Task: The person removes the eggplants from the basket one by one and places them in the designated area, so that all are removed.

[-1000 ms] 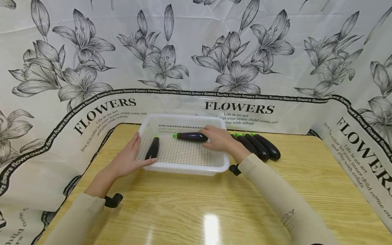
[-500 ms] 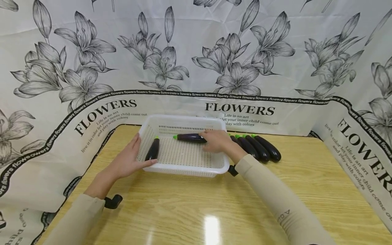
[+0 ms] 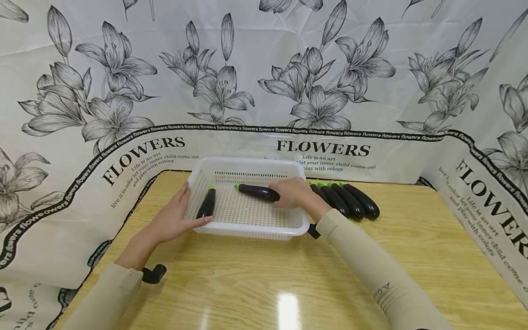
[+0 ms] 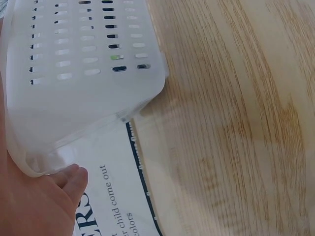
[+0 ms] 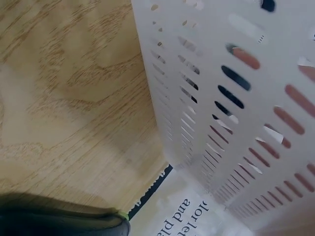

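A white slotted plastic basket (image 3: 247,228) stands on the table. My left hand (image 3: 170,219) holds its near left corner, thumb over the rim and fingers along the outer wall. The left wrist view shows those fingertips (image 4: 76,179) past the rim of the basket (image 4: 74,105). Inside, one eggplant (image 3: 207,203) lies by the left wall, close to my left thumb. My right hand (image 3: 291,191) reaches over the right rim and grips the thick end of a second eggplant (image 3: 255,191), its green stem pointing left. In the right wrist view the basket wall (image 5: 162,98) hides most of that hand.
Several more eggplants (image 3: 348,201) lie side by side on the wooden table (image 3: 231,275), just right of the basket. One eggplant (image 5: 64,223) shows low in the right wrist view. A flower-printed cloth (image 3: 231,142) hangs behind the basket and along both sides.
The thick end of the gripped eggplant has swung slightly toward me, so it now lies at a slant. My right hand's fingers have shifted on it. My left hand stays on the basket.
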{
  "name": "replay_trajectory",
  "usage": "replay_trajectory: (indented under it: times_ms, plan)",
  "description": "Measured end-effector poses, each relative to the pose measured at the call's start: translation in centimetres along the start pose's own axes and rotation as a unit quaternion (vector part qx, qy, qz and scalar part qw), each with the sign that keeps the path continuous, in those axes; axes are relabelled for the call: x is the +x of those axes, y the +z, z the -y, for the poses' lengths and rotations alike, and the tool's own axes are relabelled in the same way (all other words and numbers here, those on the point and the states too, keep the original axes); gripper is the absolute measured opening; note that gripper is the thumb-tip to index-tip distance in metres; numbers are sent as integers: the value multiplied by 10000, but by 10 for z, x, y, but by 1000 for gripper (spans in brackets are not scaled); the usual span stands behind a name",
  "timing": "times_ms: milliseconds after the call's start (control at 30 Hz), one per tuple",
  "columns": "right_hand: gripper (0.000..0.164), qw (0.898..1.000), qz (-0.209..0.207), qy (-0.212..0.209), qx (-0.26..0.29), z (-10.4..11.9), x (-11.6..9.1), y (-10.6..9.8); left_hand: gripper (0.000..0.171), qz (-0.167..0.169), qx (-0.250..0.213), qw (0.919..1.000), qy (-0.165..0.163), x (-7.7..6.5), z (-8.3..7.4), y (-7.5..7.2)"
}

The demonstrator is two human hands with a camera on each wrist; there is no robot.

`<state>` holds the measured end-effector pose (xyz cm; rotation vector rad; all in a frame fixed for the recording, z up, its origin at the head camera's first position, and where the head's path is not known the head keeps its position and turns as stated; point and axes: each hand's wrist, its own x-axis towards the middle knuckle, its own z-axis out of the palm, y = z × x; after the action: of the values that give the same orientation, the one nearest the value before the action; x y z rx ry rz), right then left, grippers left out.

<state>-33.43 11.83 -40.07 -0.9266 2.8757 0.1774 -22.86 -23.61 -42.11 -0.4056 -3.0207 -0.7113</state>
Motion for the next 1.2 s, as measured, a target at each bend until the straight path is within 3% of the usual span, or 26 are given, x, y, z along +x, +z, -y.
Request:
replay_trajectory:
  times_ms: [200,400,633,967,1200]
  plan:
    - [57,9996,201,-211,43,3,-2,0,127,24,26,10000,9,-1,1,1]
    - [58,9928,458,-699,860,5,-7,-5,127,12,34,10000,49,-1,0,1]
    - [64,9798,428,-819,1771,16,-19,-6,128,102,5,9999,12,-1,0,5]
    - [57,9847,-102,-601,1630,45,-26,-14,127,62,53,10000,-50,-1,2,1]
    - [52,9800,-662,-267,1858,68,-21,-15,127,36,57,10000,-12,0,3,0]
